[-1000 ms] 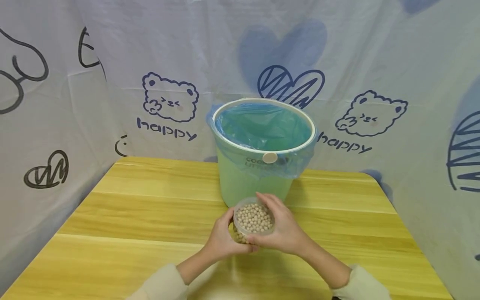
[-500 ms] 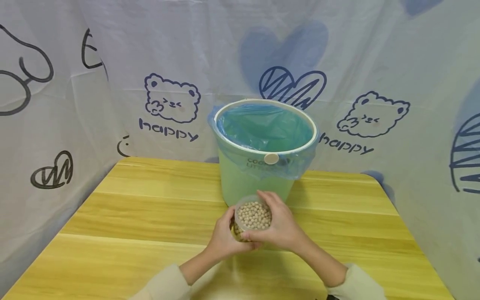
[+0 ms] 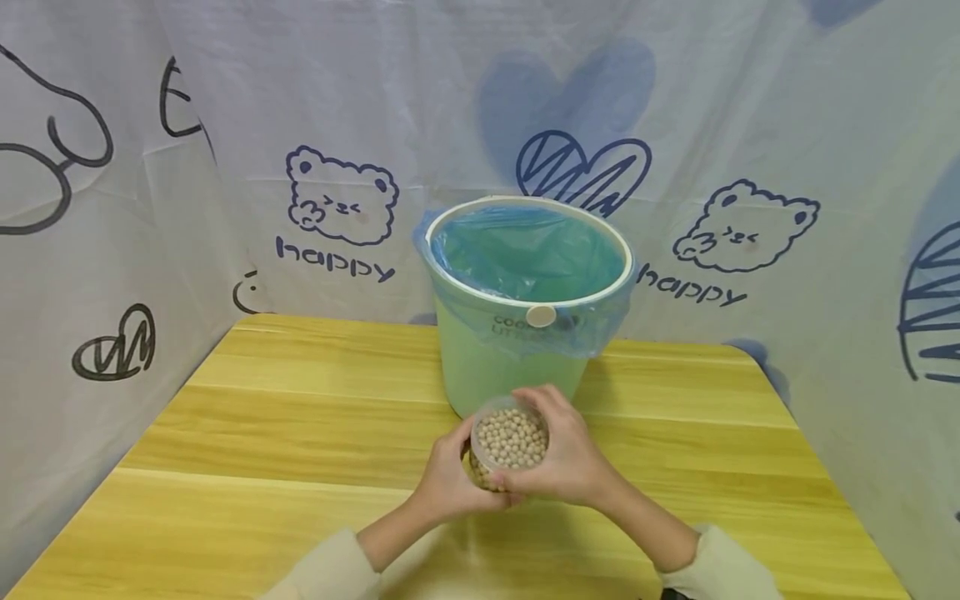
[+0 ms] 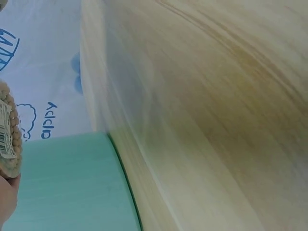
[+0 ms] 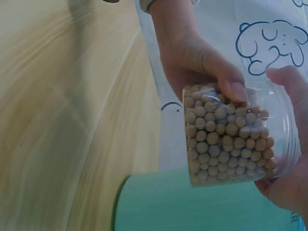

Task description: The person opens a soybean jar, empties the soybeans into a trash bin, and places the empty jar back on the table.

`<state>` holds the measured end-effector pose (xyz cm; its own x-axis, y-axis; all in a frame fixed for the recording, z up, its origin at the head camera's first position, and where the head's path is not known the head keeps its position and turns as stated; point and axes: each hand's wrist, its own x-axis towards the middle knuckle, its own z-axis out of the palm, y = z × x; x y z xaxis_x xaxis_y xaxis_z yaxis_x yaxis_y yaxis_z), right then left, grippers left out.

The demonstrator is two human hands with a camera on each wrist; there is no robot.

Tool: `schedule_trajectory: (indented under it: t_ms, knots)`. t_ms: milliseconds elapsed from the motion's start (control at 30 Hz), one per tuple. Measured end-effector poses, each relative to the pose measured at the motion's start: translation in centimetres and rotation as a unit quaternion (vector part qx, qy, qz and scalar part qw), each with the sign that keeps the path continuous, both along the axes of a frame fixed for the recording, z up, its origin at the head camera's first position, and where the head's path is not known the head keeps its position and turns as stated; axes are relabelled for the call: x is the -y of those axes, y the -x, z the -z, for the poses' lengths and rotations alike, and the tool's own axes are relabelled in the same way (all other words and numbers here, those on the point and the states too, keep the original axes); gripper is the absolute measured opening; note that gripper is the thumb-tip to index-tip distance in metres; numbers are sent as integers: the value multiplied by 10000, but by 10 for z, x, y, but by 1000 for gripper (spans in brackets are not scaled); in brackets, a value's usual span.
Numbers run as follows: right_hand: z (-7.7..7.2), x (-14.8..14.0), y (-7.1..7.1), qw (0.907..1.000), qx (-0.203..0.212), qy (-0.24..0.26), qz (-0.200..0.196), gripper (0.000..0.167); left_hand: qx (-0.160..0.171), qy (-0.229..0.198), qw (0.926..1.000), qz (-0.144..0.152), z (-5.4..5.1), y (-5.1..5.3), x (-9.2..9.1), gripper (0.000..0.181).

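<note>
A clear plastic jar of small round beige balls is held in both hands above the table, in front of the bin. My left hand grips the jar's lower part; in the right wrist view its thumb lies against the side of the jar. Around the clear rim at the top curls my right hand, thumb on the near side and fingers on the far side. At the left edge of the left wrist view the jar shows a barcode label. Whether a clear lid covers the top, I cannot tell.
Just beyond the hands stands a light green bin with a white rim ring, lined with a blue plastic bag. It rests on a wood-grain table. White sheets with printed drawings hang behind and at the sides.
The jar and both hands stay nearly in place, shifting only slightly. The grip of both hands looks the same, and the bin has not moved.
</note>
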<state>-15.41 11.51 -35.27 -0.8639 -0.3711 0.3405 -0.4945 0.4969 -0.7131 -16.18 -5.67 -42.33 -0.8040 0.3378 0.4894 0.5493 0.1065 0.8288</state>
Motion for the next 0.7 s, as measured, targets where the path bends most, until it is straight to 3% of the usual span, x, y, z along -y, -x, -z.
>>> schedule_trajectory:
  t_ms: [300,633,700]
  knots:
    - [3,-3,-1,9983,-21,375,-444,83,-172,74,9996,232,-3,-1,2,82]
    - [7,-10,-1,9971,-31,318,-686,83,-281,-74,9987,428,0,-3,-1,77]
    - [8,-11,-1,9967,-53,311,-747,83,-170,-75,9987,467,-1,-3,-1,77]
